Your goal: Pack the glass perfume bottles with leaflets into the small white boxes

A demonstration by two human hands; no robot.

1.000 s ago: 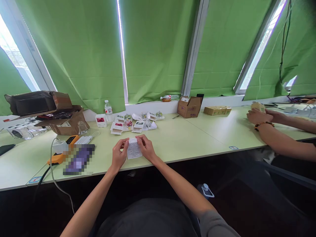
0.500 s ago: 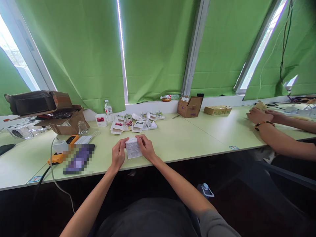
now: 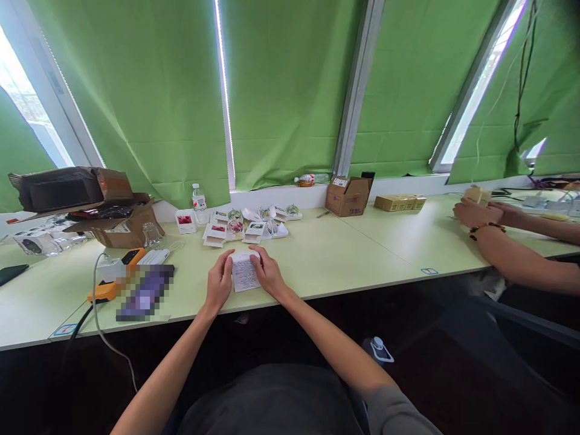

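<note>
White box (image 3: 245, 276) between left hand (image 3: 219, 283) and right hand (image 3: 270, 276), forearms aslant, grip closed about its sides

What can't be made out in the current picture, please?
All in the head view:
Lettering on the white printed box: too small to read.
Some fingertips of the left hand and right hand: behind the box.
Dark rectangular device: blurred by pixelation.
Co-worker's tan object: partly covered by their hands.
Black flat device: cut off by the left edge.
</note>
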